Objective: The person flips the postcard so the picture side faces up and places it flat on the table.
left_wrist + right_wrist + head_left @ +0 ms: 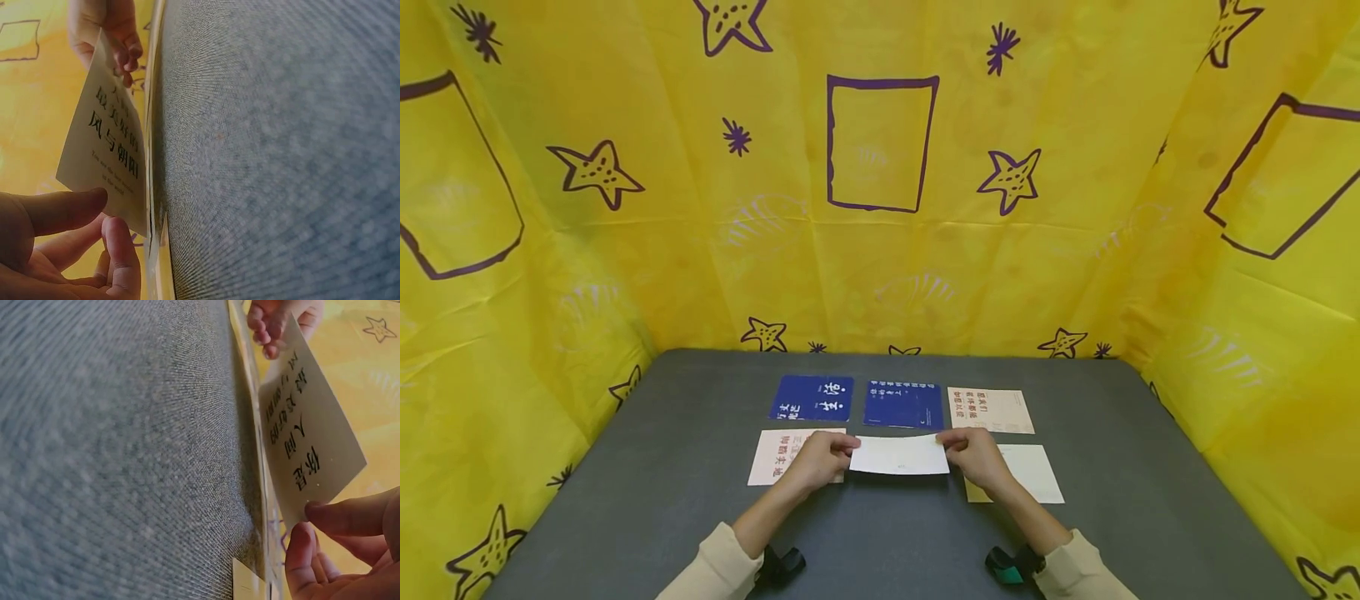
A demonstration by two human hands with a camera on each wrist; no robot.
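Note:
A white card is held up above the dark table, slightly bowed, between both hands. My left hand pinches its left end between thumb and fingers, and my right hand pinches its right end. In the left wrist view the other face of the card carries dark Chinese characters with small English lines below. The right wrist view shows that same printed face of the card. Below my left hand lies a cream card with red characters; a pale card lies partly behind my right hand.
Along the back of the grey table lie two blue cards, one at left and one in the middle, and a cream card with red print at right. Yellow patterned cloth surrounds the table on the far side and both flanks.

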